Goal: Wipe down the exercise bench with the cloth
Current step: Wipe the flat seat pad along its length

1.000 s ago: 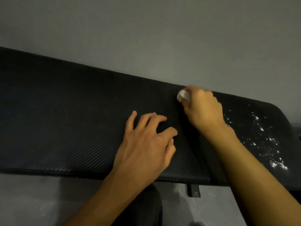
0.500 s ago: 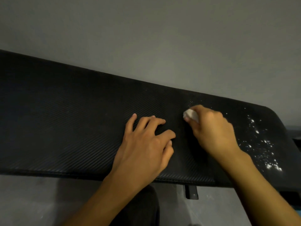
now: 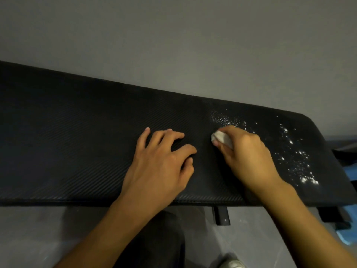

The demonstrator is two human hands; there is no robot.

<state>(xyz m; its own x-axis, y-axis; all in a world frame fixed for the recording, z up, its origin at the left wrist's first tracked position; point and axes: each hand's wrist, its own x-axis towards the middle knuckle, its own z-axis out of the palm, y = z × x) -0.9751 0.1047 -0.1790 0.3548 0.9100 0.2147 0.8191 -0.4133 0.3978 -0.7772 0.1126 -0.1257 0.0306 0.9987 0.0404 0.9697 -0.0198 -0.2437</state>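
Because the bench [image 3: 77,142] might shift under rubbing, my left hand [image 3: 160,167] rests at its middle, fingers spread, to steady it. My right hand [image 3: 245,157], nearer its rounded end, pinches the cloth [image 3: 221,138] against the padding, beside the white specks [image 3: 293,157] left to wipe.

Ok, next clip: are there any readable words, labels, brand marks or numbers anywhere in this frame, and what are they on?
No readable text anywhere in this frame.
The exercise bench shows only a diagonal weave and white specks, with no logo or label.
The cloth gripped in the right hand is plain white.
The blue object at the right edge is mostly cut off, and no lettering shows on it.
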